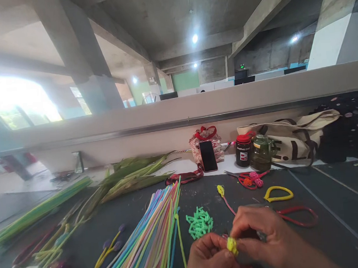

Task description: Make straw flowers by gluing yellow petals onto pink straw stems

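Close to the table's front edge, my left hand pinches a small yellow knotted bud from the left. The fingertips of my right hand press on the same bud from the right. Both hands are closed, and something pinkish shows just below the bud, too covered to make out. Beyond my right hand lies a similar yellow bud on a pink stem. A small heap of short green pieces is left of the hands. Further left spreads a big bundle of pastel pipe cleaners.
Scissors lie behind my hands beside pink and orange balls. To their right are a yellow handle loop and a red one. A phone, a dark bottle and a glass jug stand along the back. Corn leaves lie left.
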